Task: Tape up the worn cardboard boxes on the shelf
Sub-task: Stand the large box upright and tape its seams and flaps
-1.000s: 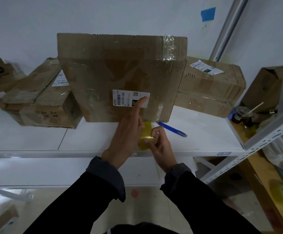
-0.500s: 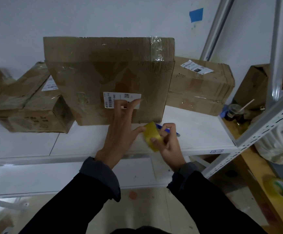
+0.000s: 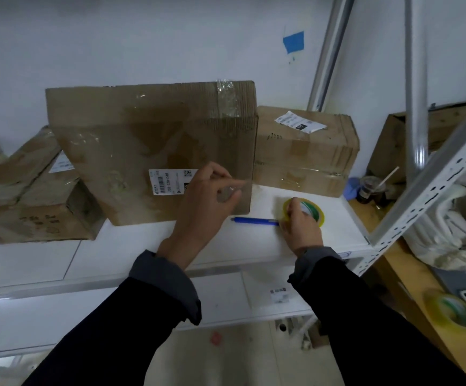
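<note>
Pulling out a length of tape beside the standing box

The left hand (image 3: 206, 201) is pinching the free end of clear tape against the lower right of the upright cardboard box (image 3: 151, 151) on the shelf (image 3: 142, 246), while the right hand (image 3: 301, 227) is gripping the tape roll (image 3: 314, 208) near the blue pen (image 3: 254, 220). Next, I think, the strip needs pressing flat over the worn edge.

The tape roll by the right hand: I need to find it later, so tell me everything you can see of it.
The tape roll is a ring of clear yellowish tape on a green and white core. It rests on the white shelf, tilted, right of the upright cardboard box. The right hand grips its near side. A blue pen lies just left of it.
</note>
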A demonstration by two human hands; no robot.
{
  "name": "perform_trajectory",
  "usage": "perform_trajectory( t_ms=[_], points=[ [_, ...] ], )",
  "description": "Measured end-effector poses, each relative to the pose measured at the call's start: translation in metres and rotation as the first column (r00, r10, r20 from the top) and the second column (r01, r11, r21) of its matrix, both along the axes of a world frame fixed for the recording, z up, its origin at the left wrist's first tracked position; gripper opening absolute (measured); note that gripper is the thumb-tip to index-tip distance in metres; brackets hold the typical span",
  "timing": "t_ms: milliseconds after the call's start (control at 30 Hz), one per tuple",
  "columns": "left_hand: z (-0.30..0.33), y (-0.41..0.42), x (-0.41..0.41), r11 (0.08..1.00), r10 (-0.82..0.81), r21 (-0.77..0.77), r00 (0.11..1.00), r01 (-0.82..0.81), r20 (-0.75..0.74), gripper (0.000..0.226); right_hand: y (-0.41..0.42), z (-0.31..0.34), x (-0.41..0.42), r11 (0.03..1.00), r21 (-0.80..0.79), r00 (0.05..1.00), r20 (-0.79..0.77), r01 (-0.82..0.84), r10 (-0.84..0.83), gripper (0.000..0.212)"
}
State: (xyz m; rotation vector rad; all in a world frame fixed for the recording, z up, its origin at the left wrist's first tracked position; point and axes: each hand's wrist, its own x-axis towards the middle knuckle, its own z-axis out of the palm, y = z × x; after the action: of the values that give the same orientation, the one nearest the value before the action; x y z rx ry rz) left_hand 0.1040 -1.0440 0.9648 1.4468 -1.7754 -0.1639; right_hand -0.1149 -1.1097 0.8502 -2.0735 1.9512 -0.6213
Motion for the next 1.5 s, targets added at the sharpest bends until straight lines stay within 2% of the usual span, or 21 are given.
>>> perform_trajectory(
  t_ms=[100, 167, 233, 267, 300, 367, 433, 500, 567, 633, 967, 1033, 1133, 1200, 1300, 1367, 1400, 1433, 1467, 1500],
  points=[
    [0.006, -0.005, -0.004, 1.000, 0.010, -0.018, 1.000, -0.010, -0.015, 0.012, -0.001, 0.004, -0.001, 1.000, 0.001, 1.000, 0.016, 0.019, -0.019, 0.021],
    [0.010, -0.009, -0.007, 0.999, 0.038, -0.028, 0.999, -0.038, -0.007, 0.010, -0.001, 0.013, 0.001, 0.976, -0.213, 0.996, 0.087, 0.043, -0.025, 0.018],
    [0.013, -0.013, -0.008, 0.998, 0.049, -0.033, 0.999, -0.049, 0.002, 0.010, 0.003, 0.031, 0.008, 0.918, -0.389, 0.930, 0.358, 0.074, 0.077, 0.009],
    [0.015, -0.016, -0.008, 0.998, 0.052, -0.035, 0.999, -0.052, 0.008, 0.011, 0.003, 0.041, 0.013, 0.922, -0.387, 0.867, 0.468, 0.026, 0.171, 0.009],
    [0.016, -0.018, -0.009, 0.998, 0.060, -0.037, 0.998, -0.059, 0.013, 0.012, 0.002, 0.049, 0.017, 0.932, -0.357, 0.835, 0.491, -0.069, 0.250, 0.013],
    [0.018, -0.022, -0.010, 0.996, 0.082, -0.031, 0.997, -0.081, 0.014, 0.013, -0.005, 0.053, 0.024, 0.941, -0.202, 0.893, 0.314, -0.270, 0.323, 0.020],
    [0.019, -0.023, -0.011, 0.995, 0.093, -0.030, 0.996, -0.093, 0.007, 0.013, -0.012, 0.046, 0.031, 0.939, 0.056, 0.940, 0.042, -0.340, 0.338, 0.034],
    [0.020, -0.021, -0.010, 0.995, 0.094, -0.027, 0.996, -0.094, -0.001, 0.013, -0.014, 0.031, 0.038, 0.916, 0.205, 0.892, -0.232, -0.345, 0.388, 0.042],
    [0.019, -0.018, -0.009, 0.995, 0.101, -0.022, 0.995, -0.101, -0.006, 0.014, -0.014, 0.018, 0.041, 0.913, 0.205, 0.794, -0.450, -0.354, 0.409, 0.041],
    [0.018, -0.016, -0.007, 0.993, 0.113, -0.020, 0.993, -0.113, -0.014, 0.014, -0.012, 0.012, 0.040, 0.917, 0.142, 0.760, -0.520, -0.373, 0.390, 0.037],
    [0.012, -0.009, -0.007, 0.996, 0.093, 0.010, 0.995, -0.092, -0.032, 0.016, -0.012, 0.013, 0.030, 0.849, 0.180, 0.754, -0.396, -0.496, 0.524, 0.024],
    [0.012, -0.008, -0.006, 0.996, 0.094, 0.000, 0.995, -0.094, -0.044, 0.017, -0.013, 0.013, 0.029, 0.842, 0.159, 0.781, -0.315, -0.516, 0.539, 0.021],
    [0.013, -0.008, -0.004, 0.995, 0.095, -0.014, 0.993, -0.097, -0.074, 0.016, -0.016, 0.012, 0.027, 0.846, 0.070, 0.826, -0.187, -0.529, 0.532, 0.029],
    [0.015, -0.007, -0.002, 0.995, 0.100, -0.018, 0.992, -0.101, -0.078, 0.018, -0.016, 0.014, 0.028, 0.839, 0.073, 0.813, -0.215, -0.539, 0.541, 0.025],
    [0.017, -0.007, -0.001, 0.995, 0.093, -0.021, 0.993, -0.095, -0.075, 0.018, -0.026, 0.017, 0.030, 0.862, 0.175, 0.778, -0.372, -0.477, 0.506, 0.026],
    [0.020, -0.007, 0.000, 0.996, 0.087, -0.031, 0.995, -0.089, -0.058, 0.018, -0.035, 0.015, 0.030, 0.873, 0.205, 0.772, -0.407, -0.443, 0.488, 0.027],
    [0.021, -0.007, 0.001, 0.995, 0.086, -0.037, 0.995, -0.088, -0.046, 0.019, -0.037, 0.016, 0.030, 0.884, 0.188, 0.801, -0.374, -0.429, 0.468, 0.029],
    [0.022, -0.007, 0.002, 0.995, 0.084, -0.042, 0.996, -0.085, -0.037, 0.022, -0.037, 0.020, 0.031, 0.907, 0.121, 0.868, -0.265, -0.403, 0.421, 0.031],
    [0.024, -0.007, 0.002, 0.995, 0.081, -0.048, 0.996, -0.082, -0.030, 0.024, -0.035, 0.026, 0.032, 0.937, 0.009, 0.934, -0.075, -0.349, 0.349, 0.031],
    [0.027, -0.007, 0.002, 0.995, 0.077, -0.055, 0.997, -0.079, -0.026, 0.026, -0.030, 0.037, 0.033, 0.957, -0.103, 0.945, 0.162, -0.271, 0.285, 0.027]
  ],
)
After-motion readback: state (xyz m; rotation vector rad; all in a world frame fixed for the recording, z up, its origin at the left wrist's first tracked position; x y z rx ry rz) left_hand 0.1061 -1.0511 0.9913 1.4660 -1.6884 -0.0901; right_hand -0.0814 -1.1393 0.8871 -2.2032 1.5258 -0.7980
